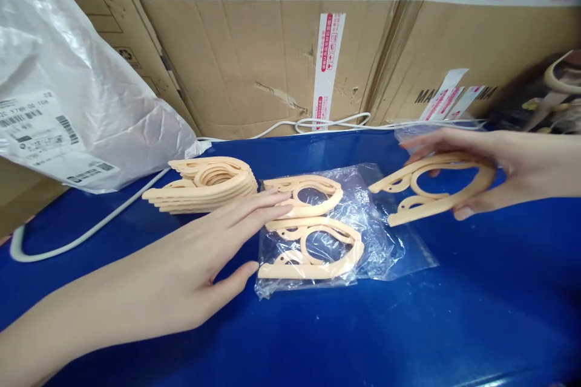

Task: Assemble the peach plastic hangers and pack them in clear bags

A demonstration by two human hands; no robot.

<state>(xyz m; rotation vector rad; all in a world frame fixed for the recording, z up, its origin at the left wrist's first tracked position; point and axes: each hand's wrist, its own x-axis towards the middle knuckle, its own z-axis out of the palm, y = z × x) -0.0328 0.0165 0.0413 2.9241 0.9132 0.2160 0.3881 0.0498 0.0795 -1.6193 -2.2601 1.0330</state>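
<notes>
before brown cardboard cartons (254, 48), above a blue tabletop (476, 296), gripped a cream plastic looped hanger (426, 163) in the right hand (515, 166); touched, with unclenched left hand (204, 260), one of two matching hangers (318, 222) in a clear plastic bag (379, 248).

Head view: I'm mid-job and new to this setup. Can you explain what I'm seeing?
There's no machine here, just a person's bare hands, and only one picture, from a camera worn on the head, looking forward and down.

The right hand grips a folded hanger. The left hand is spread, fingertips at the upper of two more hangers. Those lie on or in a clear bag; I can't tell which.

A stack of hangers sits farther left on the blue table. Behind are a large plastic bag and cardboard boxes.
</notes>
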